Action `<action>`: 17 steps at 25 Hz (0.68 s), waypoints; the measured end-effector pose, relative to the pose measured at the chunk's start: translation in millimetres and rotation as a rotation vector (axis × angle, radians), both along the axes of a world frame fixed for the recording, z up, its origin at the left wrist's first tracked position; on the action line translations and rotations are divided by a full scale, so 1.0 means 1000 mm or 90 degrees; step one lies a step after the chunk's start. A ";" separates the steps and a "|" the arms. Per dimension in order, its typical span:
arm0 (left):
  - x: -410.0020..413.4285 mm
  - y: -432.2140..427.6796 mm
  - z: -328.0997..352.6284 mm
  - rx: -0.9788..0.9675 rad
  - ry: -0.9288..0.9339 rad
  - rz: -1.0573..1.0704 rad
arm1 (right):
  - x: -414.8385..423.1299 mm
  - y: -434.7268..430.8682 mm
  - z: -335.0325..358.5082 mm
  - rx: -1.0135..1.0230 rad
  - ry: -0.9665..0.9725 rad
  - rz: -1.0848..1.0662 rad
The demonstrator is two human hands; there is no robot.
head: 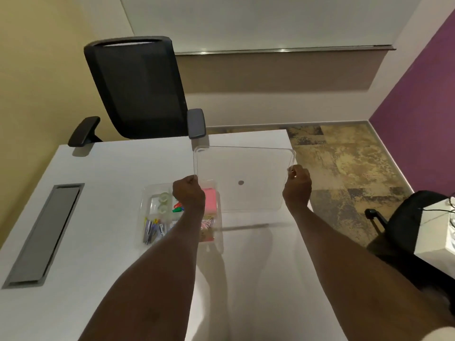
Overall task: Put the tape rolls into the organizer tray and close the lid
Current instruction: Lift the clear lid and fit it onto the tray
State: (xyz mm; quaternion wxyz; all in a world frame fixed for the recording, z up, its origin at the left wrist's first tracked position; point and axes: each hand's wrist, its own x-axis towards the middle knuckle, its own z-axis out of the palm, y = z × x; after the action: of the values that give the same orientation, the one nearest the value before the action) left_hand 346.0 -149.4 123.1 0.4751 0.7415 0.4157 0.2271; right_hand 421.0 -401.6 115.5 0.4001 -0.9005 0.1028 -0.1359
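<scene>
A clear plastic lid is held up above the white desk, tilted, to the right of the organizer tray. My left hand grips the lid's left edge and my right hand grips its right edge. The clear organizer tray lies on the desk under my left forearm. Two clear tape rolls sit in its upper left compartment. Beside them are coloured pins, a pink pad and several pens. My left arm hides part of the tray.
A black mesh office chair stands behind the white desk. A grey cable hatch is set in the desk at the left. The desk's right edge drops to patterned floor. Another black chair and a white box with cables stand at the right.
</scene>
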 end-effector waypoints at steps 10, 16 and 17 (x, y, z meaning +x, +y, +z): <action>-0.080 0.121 0.035 -0.243 -0.101 0.012 | -0.046 0.097 0.044 0.213 0.019 0.135; -0.118 0.195 0.045 -0.385 -0.157 -0.062 | -0.075 0.133 0.054 0.360 0.060 0.238; -0.122 0.205 0.048 -0.422 -0.170 -0.073 | -0.077 0.137 0.054 0.382 0.072 0.235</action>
State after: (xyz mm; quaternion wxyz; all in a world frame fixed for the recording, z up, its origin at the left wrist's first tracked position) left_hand 224.0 55.6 170.7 0.7518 0.5331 0.3587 0.1482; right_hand 343.9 -264.7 169.5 0.6583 -0.7523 -0.0046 0.0249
